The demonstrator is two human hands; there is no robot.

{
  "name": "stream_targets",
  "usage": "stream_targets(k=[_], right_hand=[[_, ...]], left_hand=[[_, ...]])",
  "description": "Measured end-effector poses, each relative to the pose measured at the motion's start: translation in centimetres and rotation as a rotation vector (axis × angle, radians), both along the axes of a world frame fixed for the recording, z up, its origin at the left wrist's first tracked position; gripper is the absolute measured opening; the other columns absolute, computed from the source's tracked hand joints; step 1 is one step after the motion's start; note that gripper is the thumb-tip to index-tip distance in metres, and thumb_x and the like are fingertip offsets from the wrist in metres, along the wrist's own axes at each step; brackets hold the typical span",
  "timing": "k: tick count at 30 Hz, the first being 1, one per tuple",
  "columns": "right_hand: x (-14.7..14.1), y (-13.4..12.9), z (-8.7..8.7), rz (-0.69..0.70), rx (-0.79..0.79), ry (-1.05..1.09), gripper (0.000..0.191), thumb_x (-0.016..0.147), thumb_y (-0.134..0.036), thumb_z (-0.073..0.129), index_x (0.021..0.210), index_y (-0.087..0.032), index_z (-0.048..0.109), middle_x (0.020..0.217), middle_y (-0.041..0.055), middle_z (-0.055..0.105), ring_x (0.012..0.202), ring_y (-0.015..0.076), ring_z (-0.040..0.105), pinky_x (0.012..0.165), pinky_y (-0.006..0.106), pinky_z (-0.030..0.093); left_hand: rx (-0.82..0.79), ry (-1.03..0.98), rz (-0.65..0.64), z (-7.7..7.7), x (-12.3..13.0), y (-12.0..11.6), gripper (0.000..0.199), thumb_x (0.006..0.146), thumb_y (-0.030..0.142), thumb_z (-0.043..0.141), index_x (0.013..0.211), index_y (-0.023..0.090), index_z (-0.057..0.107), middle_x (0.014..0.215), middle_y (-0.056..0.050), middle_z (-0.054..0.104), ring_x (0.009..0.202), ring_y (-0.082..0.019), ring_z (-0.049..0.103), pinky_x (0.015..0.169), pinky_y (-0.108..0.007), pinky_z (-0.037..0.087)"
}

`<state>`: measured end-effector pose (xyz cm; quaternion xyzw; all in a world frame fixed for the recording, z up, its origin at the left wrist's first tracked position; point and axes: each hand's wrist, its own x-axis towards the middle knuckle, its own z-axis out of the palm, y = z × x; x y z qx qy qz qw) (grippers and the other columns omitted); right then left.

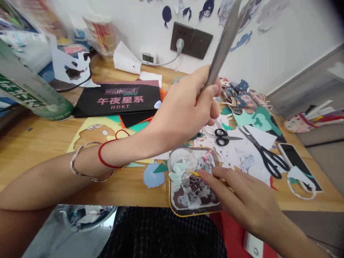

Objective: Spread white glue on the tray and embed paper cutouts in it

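My left hand (188,102) is raised over the desk, its fingers closed round a long grey, blade-like tool (224,41) that points up and to the right. Below it, my right hand (242,193) pinches a small yellow stick (195,174). The stick's tip is over a dark tray (182,211) with a yellow rim, smeared with white paste. A clear round dish (185,156) and a pale mint-coloured piece (177,173) lie at the tray's upper left.
Small scissors (222,137), large black scissors (264,152) and a phone (298,163) lie right. A black folder (118,98) and green bottle (34,86) are left. Paper scraps (154,175) surround the tray. A waste bin (88,215) stands below the desk.
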<state>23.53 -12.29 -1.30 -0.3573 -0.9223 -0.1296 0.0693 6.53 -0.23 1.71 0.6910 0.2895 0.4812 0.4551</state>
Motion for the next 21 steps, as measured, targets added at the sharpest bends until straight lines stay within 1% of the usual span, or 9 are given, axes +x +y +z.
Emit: stream_targets(k=[2, 4, 5, 9, 12, 14, 16, 19, 21], right_hand=[[0.4, -0.3, 0.3, -0.016, 0.034, 0.033, 0.029, 0.086, -0.006, 0.041, 0.111, -0.011, 0.055, 0.090, 0.0095, 0.062, 0.081, 0.0185, 0.058, 0.067, 0.029, 0.045], [1.1, -0.6, 0.9, -0.106, 0.026, 0.088, 0.028, 0.085, -0.008, 0.046, 0.110, -0.016, 0.056, 0.091, 0.0067, 0.061, 0.078, 0.0157, 0.058, 0.064, 0.026, 0.044], [1.5, -0.6, 1.3, -0.165, -0.020, 0.131, 0.026, 0.085, -0.010, 0.048, 0.108, -0.018, 0.056, 0.091, 0.0053, 0.060, 0.076, 0.0144, 0.058, 0.062, 0.025, 0.044], [3.8, -0.7, 2.0, -0.389, -0.400, 0.257, 0.016, 0.089, -0.027, 0.045, 0.098, -0.025, 0.059, 0.088, 0.0015, 0.059, 0.071, 0.0122, 0.059, 0.058, 0.022, 0.047], [5.5, -0.6, 1.2, -0.492, -0.569, 0.130, 0.021, 0.090, -0.031, 0.041, 0.091, -0.025, 0.061, 0.080, 0.0015, 0.060, 0.062, 0.0125, 0.059, 0.051, 0.023, 0.047], [6.3, -0.6, 0.6, -0.523, -0.581, 0.066, 0.025, 0.091, -0.032, 0.039, 0.090, -0.024, 0.062, 0.078, 0.0027, 0.060, 0.058, 0.0133, 0.059, 0.049, 0.025, 0.046], [6.7, -0.5, 0.3, -0.537, -0.528, 0.066, 0.029, 0.091, -0.035, 0.036, 0.093, -0.023, 0.062, 0.081, 0.0038, 0.060, 0.060, 0.0145, 0.061, 0.051, 0.027, 0.047], [6.7, -0.2, 0.6, -0.539, -0.442, 0.068, 0.033, 0.092, -0.039, 0.032, 0.095, -0.024, 0.061, 0.085, 0.0045, 0.060, 0.062, 0.0163, 0.062, 0.051, 0.029, 0.049], [6.6, 0.1, 0.8, -0.535, -0.430, 0.043, 0.036, 0.092, -0.039, 0.030, 0.093, -0.022, 0.062, 0.083, 0.0050, 0.060, 0.059, 0.0168, 0.061, 0.050, 0.031, 0.048]], left_hand=[[-0.001, 0.014, 0.003, 0.0, 0.0, 0.1, 0.015, 0.086, 0.010, 0.034, 0.079, 0.019, 0.044, 0.057, 0.004, 0.053, 0.055, -0.009, 0.058, 0.052, -0.019, 0.051], [0.000, 0.034, 0.006, 0.1, -0.1, 0.2, 0.015, 0.087, 0.011, 0.034, 0.078, 0.019, 0.044, 0.058, 0.004, 0.053, 0.056, -0.010, 0.059, 0.053, -0.019, 0.051], [0.003, 0.042, 0.014, 0.1, -0.2, 0.3, 0.015, 0.087, 0.012, 0.035, 0.078, 0.019, 0.044, 0.057, 0.004, 0.053, 0.057, -0.010, 0.060, 0.053, -0.019, 0.051], [0.091, 0.047, 0.044, 0.4, -0.9, 0.9, 0.015, 0.088, 0.012, 0.033, 0.082, 0.018, 0.046, 0.061, 0.002, 0.054, 0.056, -0.012, 0.061, 0.053, -0.024, 0.052], [0.175, 0.064, 0.064, 0.9, -1.7, 1.4, 0.017, 0.087, 0.011, 0.031, 0.085, 0.016, 0.047, 0.064, -0.001, 0.055, 0.055, -0.013, 0.060, 0.051, -0.026, 0.051], [0.189, 0.081, 0.092, 1.3, -2.1, 1.7, 0.016, 0.087, 0.010, 0.032, 0.086, 0.014, 0.047, 0.063, -0.001, 0.055, 0.055, -0.012, 0.061, 0.049, -0.025, 0.051], [0.194, 0.083, 0.105, 1.6, -2.4, 1.8, 0.015, 0.086, 0.008, 0.033, 0.087, 0.012, 0.047, 0.063, -0.001, 0.056, 0.055, -0.012, 0.061, 0.050, -0.025, 0.052], [0.191, 0.081, 0.101, 1.7, -2.5, 1.9, 0.015, 0.086, 0.008, 0.032, 0.086, 0.012, 0.047, 0.064, -0.001, 0.056, 0.055, -0.012, 0.062, 0.052, -0.026, 0.054], [0.182, 0.074, 0.099, 1.6, -2.4, 1.8, 0.015, 0.086, 0.010, 0.032, 0.085, 0.013, 0.047, 0.062, 0.000, 0.055, 0.053, -0.012, 0.061, 0.050, -0.026, 0.054]])
